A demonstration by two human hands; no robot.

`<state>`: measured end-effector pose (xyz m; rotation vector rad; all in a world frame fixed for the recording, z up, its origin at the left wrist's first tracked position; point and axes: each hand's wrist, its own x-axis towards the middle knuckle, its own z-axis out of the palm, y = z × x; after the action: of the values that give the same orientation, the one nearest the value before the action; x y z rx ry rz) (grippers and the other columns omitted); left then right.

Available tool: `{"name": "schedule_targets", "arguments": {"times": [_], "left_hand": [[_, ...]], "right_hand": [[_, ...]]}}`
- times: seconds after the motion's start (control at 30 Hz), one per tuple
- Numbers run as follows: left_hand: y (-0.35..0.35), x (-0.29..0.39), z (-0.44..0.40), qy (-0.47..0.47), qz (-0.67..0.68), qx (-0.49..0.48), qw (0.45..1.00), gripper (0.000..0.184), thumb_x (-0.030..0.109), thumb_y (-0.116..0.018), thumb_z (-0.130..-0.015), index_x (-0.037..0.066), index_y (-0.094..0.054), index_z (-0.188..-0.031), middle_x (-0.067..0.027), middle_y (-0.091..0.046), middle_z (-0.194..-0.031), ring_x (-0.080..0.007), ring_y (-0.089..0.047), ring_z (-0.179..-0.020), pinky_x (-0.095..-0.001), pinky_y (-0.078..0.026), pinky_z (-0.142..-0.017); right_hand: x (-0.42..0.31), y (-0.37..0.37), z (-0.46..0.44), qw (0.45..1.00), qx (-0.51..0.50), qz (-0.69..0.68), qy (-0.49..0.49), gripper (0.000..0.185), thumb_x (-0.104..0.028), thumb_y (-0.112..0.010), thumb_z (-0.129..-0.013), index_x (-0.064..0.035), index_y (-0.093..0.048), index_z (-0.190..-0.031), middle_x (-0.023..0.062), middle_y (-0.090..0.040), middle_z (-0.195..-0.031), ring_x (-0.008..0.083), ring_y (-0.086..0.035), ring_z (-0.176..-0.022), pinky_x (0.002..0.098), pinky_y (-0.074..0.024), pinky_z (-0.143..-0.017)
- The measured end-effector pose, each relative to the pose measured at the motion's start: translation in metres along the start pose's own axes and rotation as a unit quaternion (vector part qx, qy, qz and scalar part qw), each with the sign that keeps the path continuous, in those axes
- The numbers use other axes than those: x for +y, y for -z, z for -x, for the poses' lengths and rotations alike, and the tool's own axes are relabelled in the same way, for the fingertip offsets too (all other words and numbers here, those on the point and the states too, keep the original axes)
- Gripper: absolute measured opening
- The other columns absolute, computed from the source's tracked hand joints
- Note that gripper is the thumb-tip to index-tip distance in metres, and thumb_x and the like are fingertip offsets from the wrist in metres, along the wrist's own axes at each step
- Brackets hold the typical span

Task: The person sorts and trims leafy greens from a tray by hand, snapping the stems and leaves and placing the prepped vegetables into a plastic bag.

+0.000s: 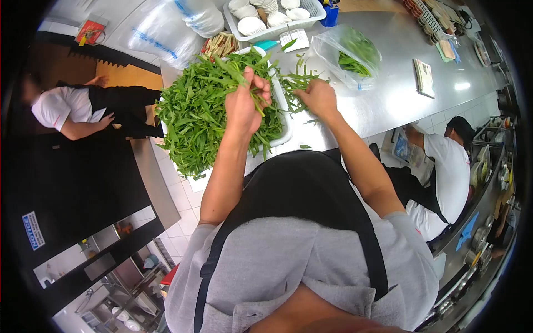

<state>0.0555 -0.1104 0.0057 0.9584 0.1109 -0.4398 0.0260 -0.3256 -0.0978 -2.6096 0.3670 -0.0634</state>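
Note:
A large heap of leafy greens (194, 111) fills a white tub (287, 119) on the steel counter. Over the heap, my left hand (247, 102) is closed on a few green stems, its fingers curled. To the right of the tub, my right hand (318, 100) has its fingers together at a small pile of loose greens (293, 86) on the counter; whether it grips a stem is hard to make out. A clear plastic bag (333, 47) with more greens inside lies beyond my right hand.
A white basket of small dishes (311, 12) stands at the back, beside plastic-wrapped packs (166, 33). A notepad (423, 78) lies on the steel counter (388, 105). One person (72, 108) stands at the left, another (447, 166) at the right.

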Motion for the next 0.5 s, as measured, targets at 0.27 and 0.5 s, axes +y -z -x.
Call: {"name": "schedule_targets", "arguments": {"times": [0.27, 0.5], "left_hand": [[0.01, 0.009, 0.003, -0.012, -0.003, -0.013, 1.0, 0.038, 0.035, -0.049, -0.108, 0.003, -0.063, -0.094, -0.0049, -0.061, -0.078, -0.0128, -0.055, -0.063, -0.0267, -0.044, -0.056], [0.004, 0.013, 0.011, -0.02, -0.049, 0.002, 0.999, 0.034, 0.03, -0.052, -0.107, -0.001, -0.065, -0.11, -0.0029, -0.059, -0.079, -0.0095, -0.046, -0.062, -0.0247, -0.037, -0.054]], "right_hand": [[0.019, 0.015, -0.007, 0.985, 0.106, -0.121, 0.062, 0.009, -0.009, -0.068, -0.082, -0.003, -0.072, -0.088, 0.0192, -0.065, -0.087, 0.0364, -0.065, -0.09, 0.0453, -0.0514, -0.082], [0.031, 0.005, -0.01, 0.985, 0.073, -0.138, 0.07, 0.013, -0.013, -0.07, -0.083, -0.0034, -0.074, -0.092, 0.0171, -0.066, -0.095, 0.0344, -0.064, -0.095, 0.0443, -0.0502, -0.084]]}}
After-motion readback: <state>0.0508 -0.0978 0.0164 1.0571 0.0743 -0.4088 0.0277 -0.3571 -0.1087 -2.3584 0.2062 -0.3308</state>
